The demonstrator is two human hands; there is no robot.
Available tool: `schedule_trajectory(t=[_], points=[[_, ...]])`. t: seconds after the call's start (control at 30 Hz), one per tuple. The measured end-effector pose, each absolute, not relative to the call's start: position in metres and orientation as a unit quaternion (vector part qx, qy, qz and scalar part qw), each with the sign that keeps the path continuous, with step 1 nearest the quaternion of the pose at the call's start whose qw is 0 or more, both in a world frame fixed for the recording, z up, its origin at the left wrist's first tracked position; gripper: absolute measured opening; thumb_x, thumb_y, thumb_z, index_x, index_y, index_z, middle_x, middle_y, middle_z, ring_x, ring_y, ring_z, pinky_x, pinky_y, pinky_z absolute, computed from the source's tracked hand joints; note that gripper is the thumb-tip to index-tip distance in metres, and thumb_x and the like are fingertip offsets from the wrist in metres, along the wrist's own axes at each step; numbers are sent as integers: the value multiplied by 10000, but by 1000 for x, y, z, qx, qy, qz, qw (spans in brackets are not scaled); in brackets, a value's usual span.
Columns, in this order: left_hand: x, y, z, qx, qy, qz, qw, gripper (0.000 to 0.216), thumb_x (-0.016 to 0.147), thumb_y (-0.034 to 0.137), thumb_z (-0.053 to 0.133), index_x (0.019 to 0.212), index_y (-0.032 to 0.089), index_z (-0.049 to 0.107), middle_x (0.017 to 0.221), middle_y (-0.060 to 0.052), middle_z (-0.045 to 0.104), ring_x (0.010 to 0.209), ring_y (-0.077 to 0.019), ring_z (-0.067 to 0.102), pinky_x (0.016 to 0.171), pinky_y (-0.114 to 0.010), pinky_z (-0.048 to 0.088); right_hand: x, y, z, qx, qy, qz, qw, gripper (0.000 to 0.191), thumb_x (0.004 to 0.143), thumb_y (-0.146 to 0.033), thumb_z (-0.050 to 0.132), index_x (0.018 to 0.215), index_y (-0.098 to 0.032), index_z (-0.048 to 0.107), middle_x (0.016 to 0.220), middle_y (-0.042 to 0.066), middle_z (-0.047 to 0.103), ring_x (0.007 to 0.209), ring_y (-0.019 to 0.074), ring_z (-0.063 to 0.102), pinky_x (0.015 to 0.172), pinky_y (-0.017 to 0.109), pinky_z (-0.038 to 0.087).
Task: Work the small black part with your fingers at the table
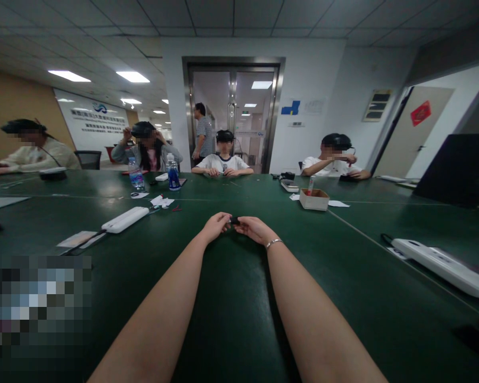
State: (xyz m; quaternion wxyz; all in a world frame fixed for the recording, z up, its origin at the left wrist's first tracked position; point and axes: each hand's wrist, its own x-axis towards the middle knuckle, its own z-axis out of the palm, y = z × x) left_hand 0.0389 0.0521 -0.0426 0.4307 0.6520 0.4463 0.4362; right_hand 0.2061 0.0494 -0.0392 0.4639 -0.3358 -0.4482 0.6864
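Observation:
Both my hands meet over the green table (pixel 227 298), with a small black object (pixel 234 220) between their fingertips. My left hand (pixel 216 226) pinches its left end, where a bit of lighter, metal-looking surface shows. On the other end, my right hand (pixel 256 230) is closed with thumb and fingers; a silver bracelet (pixel 273 242) circles that wrist. The object is too small for me to tell its kind.
White power strips lie left (pixel 126 219) and right (pixel 443 266). A small open box (pixel 314 200) sits ahead on the right. Two bottles, one clear (pixel 136 174) and one blue (pixel 173 174), stand ahead left near paper scraps (pixel 162 201). Several people sit around the table.

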Motion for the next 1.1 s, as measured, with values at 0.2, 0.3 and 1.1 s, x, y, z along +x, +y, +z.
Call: schedule_trajectory(t=[0.2, 0.3, 1.1], points=[[37, 52, -46, 665, 429, 449, 415, 266, 760, 226, 534, 1011, 149, 577, 727, -19, 550, 616, -97, 495, 526, -201, 386, 205, 50, -39, -338, -443, 683, 473, 146, 823, -28, 493, 740, -57, 609, 668, 93, 628, 619, 123, 613, 577, 204, 528], [35, 51, -47, 679, 417, 453, 400, 295, 733, 246, 575, 1015, 159, 583, 766, -32, 564, 681, -118, 520, 541, -207, 401, 205, 50, -39, -331, -437, 688, 476, 162, 834, -32, 480, 742, -57, 611, 669, 93, 624, 632, 127, 616, 581, 206, 531], [36, 55, -47, 663, 437, 444, 415, 247, 768, 210, 530, 1000, 144, 584, 809, -45, 579, 676, -105, 522, 536, -193, 405, 205, 51, -41, -331, -444, 686, 471, 96, 800, -40, 555, 720, -63, 604, 685, 88, 616, 630, 122, 613, 582, 197, 529]])
